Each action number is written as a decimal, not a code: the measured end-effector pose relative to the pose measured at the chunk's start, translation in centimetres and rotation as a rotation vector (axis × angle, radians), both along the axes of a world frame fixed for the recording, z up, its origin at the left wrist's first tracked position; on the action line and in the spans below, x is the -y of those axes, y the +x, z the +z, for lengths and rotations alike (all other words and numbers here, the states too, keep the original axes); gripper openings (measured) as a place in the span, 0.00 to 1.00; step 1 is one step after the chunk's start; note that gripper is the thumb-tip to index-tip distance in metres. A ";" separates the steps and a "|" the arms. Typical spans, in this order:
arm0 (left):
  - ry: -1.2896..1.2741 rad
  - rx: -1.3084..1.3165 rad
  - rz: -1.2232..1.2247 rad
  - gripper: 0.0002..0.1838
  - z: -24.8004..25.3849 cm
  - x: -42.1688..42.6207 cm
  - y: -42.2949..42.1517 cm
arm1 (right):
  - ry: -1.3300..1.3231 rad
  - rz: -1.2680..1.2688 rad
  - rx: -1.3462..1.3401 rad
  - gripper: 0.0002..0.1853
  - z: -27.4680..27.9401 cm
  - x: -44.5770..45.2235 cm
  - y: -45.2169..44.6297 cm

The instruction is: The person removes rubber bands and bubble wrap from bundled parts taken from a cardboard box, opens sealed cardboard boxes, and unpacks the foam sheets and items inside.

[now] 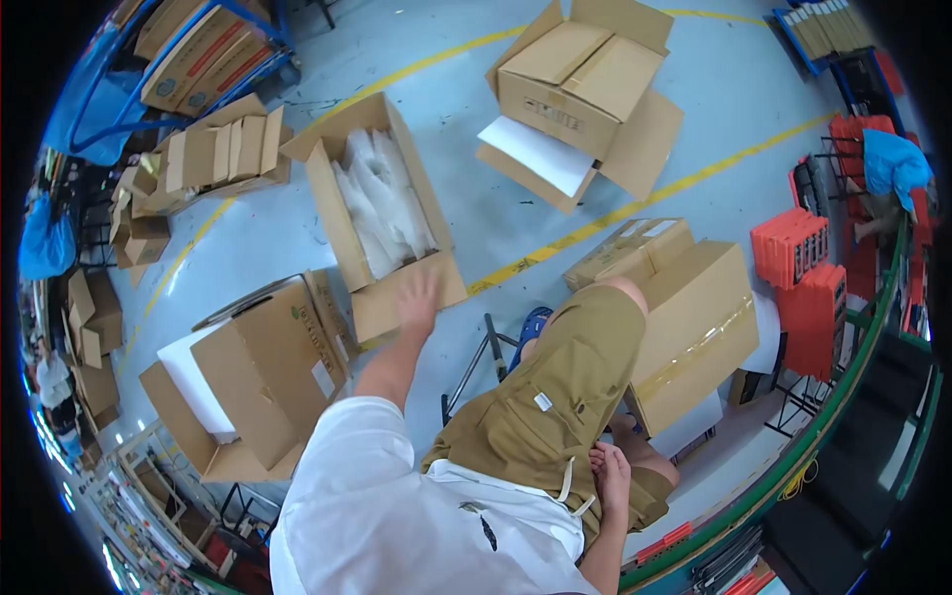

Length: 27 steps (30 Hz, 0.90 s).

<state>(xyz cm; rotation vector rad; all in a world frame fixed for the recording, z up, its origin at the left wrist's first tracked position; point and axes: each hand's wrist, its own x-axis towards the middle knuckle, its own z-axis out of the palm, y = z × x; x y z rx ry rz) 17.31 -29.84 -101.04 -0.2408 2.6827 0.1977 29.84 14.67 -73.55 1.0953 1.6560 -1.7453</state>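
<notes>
My left hand reaches over the near flap of an open cardboard box, its outstretched fingers a little blurred. Nothing shows in that hand, and whether it touches the flap I cannot tell. Inside the box lie clear plastic bags or wrapping. My right hand rests by my thigh beside the brown shorts. Its fingers are curled, and anything inside them is hidden.
A carton with white sheet stands left, stacked cartons at the back. Close by my legs is a taped carton. Red plastic bins and a green-edged bench line the right; a blue cart stands far left.
</notes>
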 end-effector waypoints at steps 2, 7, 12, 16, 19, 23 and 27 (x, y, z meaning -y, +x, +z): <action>-0.084 0.129 0.115 0.36 -3.1 0.6 0.8 | 0.005 -0.023 -0.006 0.15 0.2 -0.1 0.1; 0.159 0.309 0.028 0.25 -0.5 0.8 1.8 | 0.006 -0.011 -0.024 0.15 0.4 0.1 -0.3; 0.277 0.545 -0.341 0.16 0.8 -2.1 5.5 | 0.175 0.233 -0.225 0.14 2.5 0.3 0.1; 0.494 0.449 -0.420 0.20 -3.1 -2.8 8.1 | 0.231 0.244 -0.316 0.14 10.2 0.0 1.1; 0.577 0.341 -0.455 0.21 -2.8 -2.6 5.9 | 0.357 0.224 -0.414 0.13 14.7 -1.3 3.4; 0.405 0.253 -0.536 0.20 8.4 -5.7 -1.5 | 0.703 0.365 -0.496 0.13 19.3 -3.7 5.1; 0.455 -0.191 -0.348 0.18 18.5 -10.4 -10.1 | 0.795 0.346 -0.551 0.14 19.2 -4.9 6.8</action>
